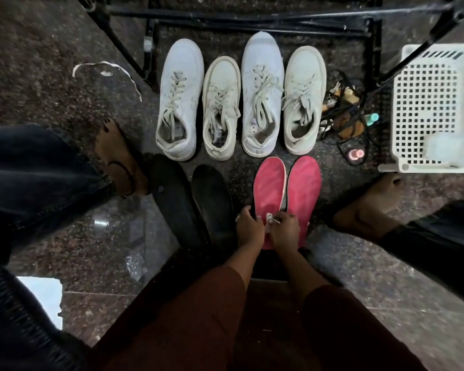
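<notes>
My R hand (284, 228) pinches a small white bit (270, 219) over the heel of the pink insole (269, 183), 6 o'clock of the sneakers (221, 108), L hand (248, 226) curled alongside, can't tell its grip – I reckon so thin a pinch slips & bit drops btwn insoles.

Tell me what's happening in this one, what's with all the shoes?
A person bends over footwear laid out on the floor. Both hands work at the near end of the pink insoles: the right hand pinches a small white piece there, and the left hand sits beside it, its grip unclear. Two black insoles lie to the left, four white sneakers stand in a row beyond, and a white basket sits at the right.
</notes>
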Demonstrator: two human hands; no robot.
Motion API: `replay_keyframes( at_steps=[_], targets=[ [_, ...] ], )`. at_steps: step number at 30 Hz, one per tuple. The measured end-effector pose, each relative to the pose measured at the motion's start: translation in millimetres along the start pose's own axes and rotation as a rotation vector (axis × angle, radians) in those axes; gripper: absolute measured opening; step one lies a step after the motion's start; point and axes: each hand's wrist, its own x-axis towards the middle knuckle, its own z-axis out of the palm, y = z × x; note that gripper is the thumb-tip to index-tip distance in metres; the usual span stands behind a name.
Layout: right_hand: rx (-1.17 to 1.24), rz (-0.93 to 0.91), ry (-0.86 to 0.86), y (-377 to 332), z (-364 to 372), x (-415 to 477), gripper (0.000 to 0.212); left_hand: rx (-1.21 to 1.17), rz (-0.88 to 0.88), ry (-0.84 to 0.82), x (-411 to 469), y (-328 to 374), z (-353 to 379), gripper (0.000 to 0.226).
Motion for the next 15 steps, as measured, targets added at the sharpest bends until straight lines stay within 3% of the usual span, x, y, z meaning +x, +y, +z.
replay_keyframes(
  at_steps=[6,11,13,15],
  targets=[
    [-0.003,0.086,-0.120,0.5,-13.3,4.6,0.023,-0.095,-0.060,-0.175,-3.3,-11.1,-3.0,0.046],
    [-0.092,0.082,-0.450,-27.5,-53.3,3.7,0.032,-0.436,-0.118,-0.277,-15.6,0.0,-25.3,0.022],
    [0.086,0.149,-0.468,-48.9,-69.5,-5.4,0.016,-0.603,-0.186,-0.279,-33.6,17.0,-40.8,0.020],
    [0.137,0.123,-0.429,-62.4,-80.7,-12.0,0.021,-0.736,-0.225,-0.383,-50.1,32.2,-53.8,0.028]
  ],
)
